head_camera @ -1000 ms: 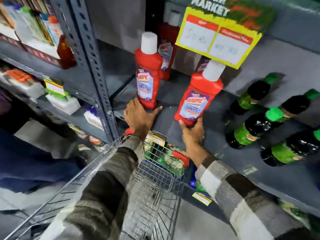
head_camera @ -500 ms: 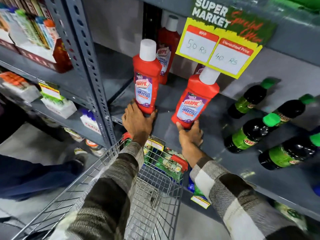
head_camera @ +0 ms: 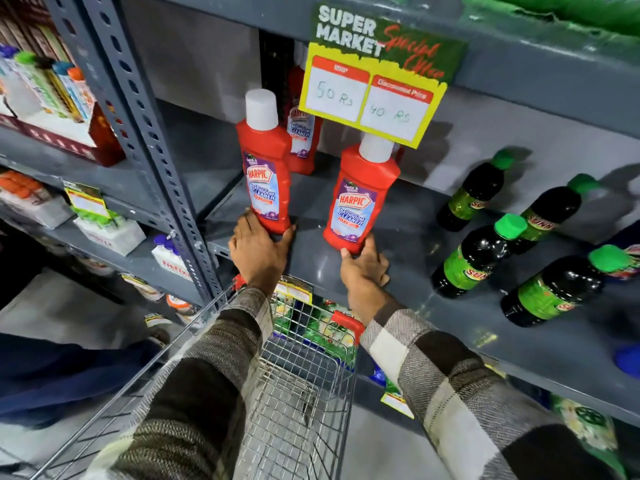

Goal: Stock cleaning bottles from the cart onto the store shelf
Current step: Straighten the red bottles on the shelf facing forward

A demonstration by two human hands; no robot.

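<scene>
Head view: a yellow price sign [head_camera: 372, 98] hangs from the shelf above, covering the cap of the right red bottle [head_camera: 360, 199]. Five dark green-capped bottles [head_camera: 474, 258] crowd the right end of the grey shelf [head_camera: 415, 289]. Three red cleaner bottles stand near the shelf's left front edge: the left red bottle [head_camera: 265, 174], the right one, and a third [head_camera: 303, 140] behind. The wire cart [head_camera: 298, 393] sits below. The left hand [head_camera: 258, 252] wraps the left bottle's base; the right hand [head_camera: 363, 268] grips the right bottle's base.
</scene>
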